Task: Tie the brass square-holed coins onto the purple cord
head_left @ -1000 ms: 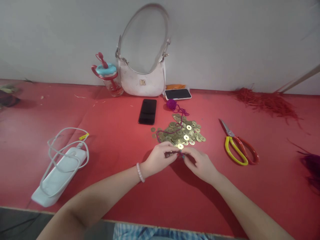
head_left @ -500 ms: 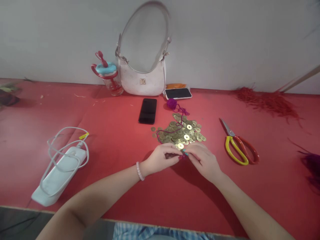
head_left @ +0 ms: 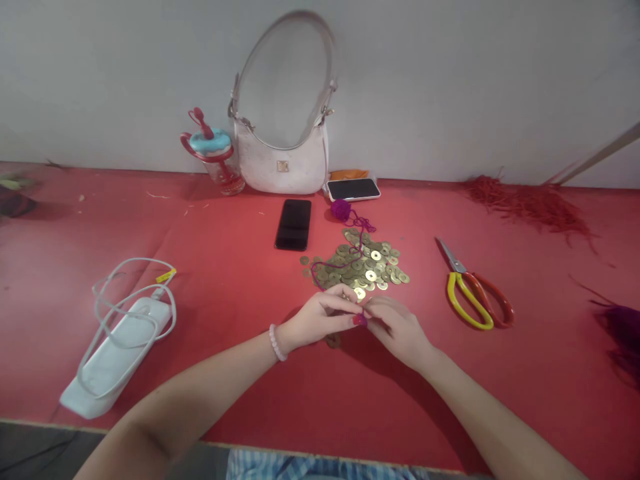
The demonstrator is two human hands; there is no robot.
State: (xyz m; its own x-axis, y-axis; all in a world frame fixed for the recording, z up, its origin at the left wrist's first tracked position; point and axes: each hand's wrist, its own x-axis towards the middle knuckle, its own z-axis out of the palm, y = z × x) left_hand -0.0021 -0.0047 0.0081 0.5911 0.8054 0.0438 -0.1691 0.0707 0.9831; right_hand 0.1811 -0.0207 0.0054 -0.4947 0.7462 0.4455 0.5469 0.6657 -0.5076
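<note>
My left hand (head_left: 317,319) pinches purple yarn (head_left: 363,320) between thumb and finger, just in front of a heap of brass coins (head_left: 350,263) with square holes. My right hand (head_left: 399,330) meets it fingertip to fingertip, closed on the same bit of yarn; its fingertips are partly hidden. From the purple yarn ball (head_left: 341,210) a strand runs over the heap and down behind my left hand. Below that hand a few coins (head_left: 333,341) show, partly covered; whether they hang on the yarn I cannot tell.
Scissors (head_left: 473,287) with yellow and red handles lie to the right. A black phone (head_left: 293,225), a second phone (head_left: 354,189), a white handbag (head_left: 281,163) and a lidded cup (head_left: 220,167) are behind. On the left is a white power strip (head_left: 117,360) with a looped cable.
Both hands have shifted slightly toward me, and my right fingers have curled in more. A few coins now show below my left hand. The whole view has shifted a little.
</note>
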